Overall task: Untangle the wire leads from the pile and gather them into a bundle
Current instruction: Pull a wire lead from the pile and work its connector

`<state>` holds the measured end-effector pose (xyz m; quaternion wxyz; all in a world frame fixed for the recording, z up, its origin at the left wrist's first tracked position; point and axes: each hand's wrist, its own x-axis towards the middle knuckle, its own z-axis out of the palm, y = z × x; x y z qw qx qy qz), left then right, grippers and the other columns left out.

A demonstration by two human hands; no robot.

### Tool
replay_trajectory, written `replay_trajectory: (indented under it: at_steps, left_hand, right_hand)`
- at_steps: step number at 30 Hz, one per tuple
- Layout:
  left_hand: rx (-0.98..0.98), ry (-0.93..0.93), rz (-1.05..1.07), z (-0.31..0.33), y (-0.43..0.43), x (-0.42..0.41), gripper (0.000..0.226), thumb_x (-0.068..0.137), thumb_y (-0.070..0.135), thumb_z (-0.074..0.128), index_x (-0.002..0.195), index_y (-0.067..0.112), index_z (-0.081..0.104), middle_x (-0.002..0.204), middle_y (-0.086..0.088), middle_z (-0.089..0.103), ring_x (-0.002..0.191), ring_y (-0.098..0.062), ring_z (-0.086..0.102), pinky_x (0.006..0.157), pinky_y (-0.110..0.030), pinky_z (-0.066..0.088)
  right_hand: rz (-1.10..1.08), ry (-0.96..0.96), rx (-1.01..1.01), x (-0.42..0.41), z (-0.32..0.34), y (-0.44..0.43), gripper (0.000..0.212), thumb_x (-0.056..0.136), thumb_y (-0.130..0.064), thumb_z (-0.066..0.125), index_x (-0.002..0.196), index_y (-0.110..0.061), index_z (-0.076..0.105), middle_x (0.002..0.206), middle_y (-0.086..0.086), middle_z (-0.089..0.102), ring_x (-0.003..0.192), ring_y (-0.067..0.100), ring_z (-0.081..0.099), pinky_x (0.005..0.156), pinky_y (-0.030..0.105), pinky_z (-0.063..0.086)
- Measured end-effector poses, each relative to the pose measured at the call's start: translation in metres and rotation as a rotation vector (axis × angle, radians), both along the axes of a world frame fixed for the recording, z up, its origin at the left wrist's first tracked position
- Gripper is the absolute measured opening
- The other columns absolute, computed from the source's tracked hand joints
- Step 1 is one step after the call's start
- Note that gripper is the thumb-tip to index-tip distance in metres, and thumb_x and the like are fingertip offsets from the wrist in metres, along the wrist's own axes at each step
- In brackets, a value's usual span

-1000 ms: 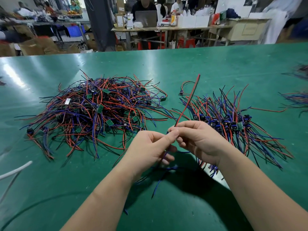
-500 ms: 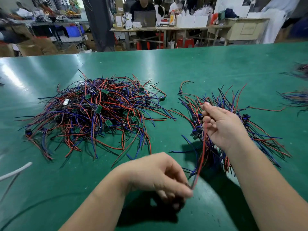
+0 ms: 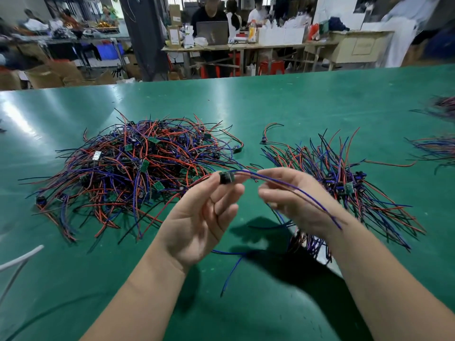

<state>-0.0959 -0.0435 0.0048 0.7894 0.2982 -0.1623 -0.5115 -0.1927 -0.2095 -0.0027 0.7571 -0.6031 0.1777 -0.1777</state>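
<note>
Left hand (image 3: 197, 217) risen, pinching lead module (image 3: 226, 178); its wires (image 3: 307, 196) cross right hand (image 3: 298, 205).

I see a green table (image 3: 295, 99): a tangled pile (image 3: 138, 166) on the left, a bundle (image 3: 327, 158) on the right, more bunches (image 3: 435, 146) far right, and a white cable (image 3: 22, 257) at the left edge.

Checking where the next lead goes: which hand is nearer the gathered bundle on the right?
Right. The right hand is beside the left edge of the bundle; the left hand is further left, by the tangled pile.
</note>
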Motion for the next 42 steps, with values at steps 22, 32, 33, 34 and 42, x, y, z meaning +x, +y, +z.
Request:
replay_trajectory:
  at_steps: [22,32,33,34,42]
  left_hand:
    - [0.32,-0.458,0.138,-0.006,-0.016,-0.014,0.029,0.058,0.037,0.08,0.075,0.014,0.076,0.067,-0.004,0.069,0.048,-0.011,0.06,0.048,-0.023,0.05]
    - [0.566,-0.602,-0.026,-0.016,-0.014,-0.012,0.016,0.072,0.018,0.077,0.069,0.003,0.072,0.062,-0.013,0.066,0.05,-0.015,0.062,0.048,-0.02,0.051]
    - [0.57,-0.623,-0.063,-0.016,-0.014,-0.012,0.015,0.072,0.017,0.077,0.067,0.004,0.072,0.062,-0.013,0.066,0.05,-0.016,0.063,0.048,-0.02,0.051]
    - [0.57,-0.647,-0.1,-0.016,-0.013,-0.013,0.013,0.071,0.017,0.078,0.065,0.007,0.072,0.062,-0.011,0.067,0.051,-0.016,0.064,0.048,-0.021,0.051]
    - [0.635,-0.773,-0.138,-0.005,0.003,0.008,0.014,0.071,0.019,0.079,0.061,0.014,0.071,0.061,-0.007,0.068,0.049,-0.011,0.058,0.048,-0.017,0.047]
  right_hand:
    - [0.165,-0.091,0.071,-0.006,0.005,0.001,0.041,0.039,-0.038,0.092,0.074,-0.021,0.078,0.061,0.0,0.066,0.055,0.008,0.058,0.06,0.023,0.043]
    - [0.022,0.083,-0.363,0.005,-0.007,0.007,0.022,0.08,-0.023,0.067,0.07,-0.005,0.071,0.059,0.007,0.068,0.045,0.009,0.052,0.046,0.018,0.041]
    - [-0.012,0.093,-0.332,0.004,-0.005,0.003,0.027,0.081,-0.029,0.064,0.07,-0.006,0.071,0.06,0.008,0.069,0.045,0.01,0.054,0.046,0.019,0.041]
    - [-0.064,0.097,-0.283,0.003,-0.003,-0.002,0.03,0.082,-0.033,0.062,0.069,-0.007,0.071,0.06,0.008,0.069,0.045,0.01,0.055,0.046,0.02,0.041]
    - [-0.589,-0.11,0.252,0.001,0.002,-0.031,0.039,0.102,-0.034,0.038,0.09,-0.005,0.061,0.075,0.011,0.065,0.041,0.008,0.053,0.041,0.016,0.04]
